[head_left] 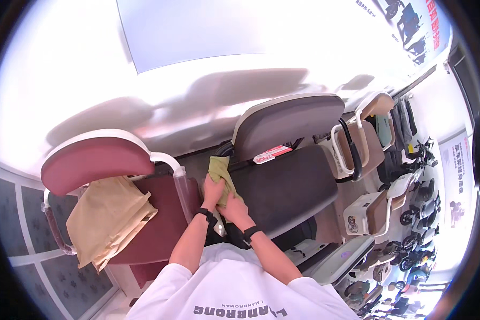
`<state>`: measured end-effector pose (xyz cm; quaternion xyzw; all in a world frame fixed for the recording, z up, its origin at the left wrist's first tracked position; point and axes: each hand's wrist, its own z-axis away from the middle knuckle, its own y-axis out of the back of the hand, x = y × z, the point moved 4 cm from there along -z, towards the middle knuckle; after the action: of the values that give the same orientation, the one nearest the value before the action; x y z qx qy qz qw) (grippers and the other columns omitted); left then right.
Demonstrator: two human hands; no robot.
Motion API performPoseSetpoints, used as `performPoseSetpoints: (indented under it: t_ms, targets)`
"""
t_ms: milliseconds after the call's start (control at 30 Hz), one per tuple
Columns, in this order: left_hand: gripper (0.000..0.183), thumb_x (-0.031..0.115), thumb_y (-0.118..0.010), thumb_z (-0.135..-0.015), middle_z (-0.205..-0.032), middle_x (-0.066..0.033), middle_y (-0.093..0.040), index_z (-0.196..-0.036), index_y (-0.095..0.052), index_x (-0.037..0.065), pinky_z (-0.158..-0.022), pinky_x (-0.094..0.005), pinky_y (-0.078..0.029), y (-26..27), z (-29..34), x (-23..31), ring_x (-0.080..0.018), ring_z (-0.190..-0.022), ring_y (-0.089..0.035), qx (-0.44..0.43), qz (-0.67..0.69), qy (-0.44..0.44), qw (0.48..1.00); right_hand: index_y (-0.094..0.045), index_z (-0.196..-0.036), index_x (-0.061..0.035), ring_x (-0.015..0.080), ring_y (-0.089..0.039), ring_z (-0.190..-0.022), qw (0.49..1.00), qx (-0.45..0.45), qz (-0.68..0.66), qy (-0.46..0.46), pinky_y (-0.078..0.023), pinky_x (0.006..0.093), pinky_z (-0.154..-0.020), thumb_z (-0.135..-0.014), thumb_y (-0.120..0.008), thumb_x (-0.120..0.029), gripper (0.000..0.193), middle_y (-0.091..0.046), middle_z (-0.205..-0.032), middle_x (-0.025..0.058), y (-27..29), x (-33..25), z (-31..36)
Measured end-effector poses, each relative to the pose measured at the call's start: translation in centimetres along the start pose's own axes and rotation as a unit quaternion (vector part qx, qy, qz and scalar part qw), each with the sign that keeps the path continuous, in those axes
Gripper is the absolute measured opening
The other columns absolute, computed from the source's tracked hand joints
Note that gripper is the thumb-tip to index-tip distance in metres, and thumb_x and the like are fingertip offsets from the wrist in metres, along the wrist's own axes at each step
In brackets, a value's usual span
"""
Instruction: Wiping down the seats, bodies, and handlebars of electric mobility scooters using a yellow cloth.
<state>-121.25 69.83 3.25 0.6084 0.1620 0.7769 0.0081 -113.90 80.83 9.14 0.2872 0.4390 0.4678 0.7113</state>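
Observation:
A yellow-green cloth [219,169] is bunched between my two hands, close to the left side of the dark grey seat [285,186]. My left hand [213,192] is closed on the cloth's left side. My right hand [233,209], a little lower, grips its lower right part. The cloth's upper end lies by a black armrest [225,148] beside the grey backrest [290,125]; I cannot tell whether it goes round the armrest. A red and white card [272,154] rests at the back of the grey seat.
At left stands a dark red seat [160,213] with a white-framed backrest [98,161] and a brown paper bag [109,221] on it. Right of the grey seat are a brown seat [367,144] and a white and brown vehicle [365,210]. Several scooters [424,205] line the far right.

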Motion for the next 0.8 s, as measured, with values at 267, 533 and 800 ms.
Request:
performPoseSetpoints:
  t_ms: [267, 533, 800]
  targets:
    - [0.047, 0.023, -0.073, -0.088, -0.113, -0.0212, -0.071, -0.125, -0.058, -0.003, -0.091, -0.0432, -0.054, -0.7, 7.1, -2.7, -0.0344, -0.107, -0.07, -0.037, 0.087, 0.077, 0.992, -0.04, -0.138, 0.0048, 0.0481, -0.066, -0.111, 0.997, -0.079, -0.003, -0.016, -0.055, 0.0528, -0.092, -0.084, -0.074, -0.054, 0.087, -0.063, -0.124, 0.0311, -0.4, 2.8, 6.3]
    - [0.041, 0.025, -0.069, -0.098, -0.116, -0.014, -0.068, -0.127, -0.056, -0.002, -0.091, -0.0364, -0.052, -1.0, 9.5, -2.5, -0.0215, -0.105, -0.066, -0.069, 0.185, 0.093, 0.976, -0.036, -0.139, 0.0039, 0.0493, -0.054, -0.126, 0.959, -0.018, -0.267, 0.089, -0.048, 0.0539, -0.102, -0.084, -0.079, -0.028, 0.077, -0.053, -0.133, 0.0331, -3.6, 4.3, 5.4]
    - [0.049, 0.025, -0.069, -0.098, -0.12, -0.0232, -0.065, -0.129, -0.047, -0.005, -0.096, -0.0399, -0.051, -1.0, 15.3, -3.1, -0.0321, -0.113, -0.065, -0.024, 0.09, 0.067, 0.993, -0.034, -0.144, 0.0018, 0.0502, -0.054, -0.123, 0.958, 0.067, -0.25, 0.122, -0.048, 0.0532, -0.1, -0.085, -0.079, -0.022, 0.079, -0.053, -0.134, 0.0312, -6.4, 7.3, 10.2]
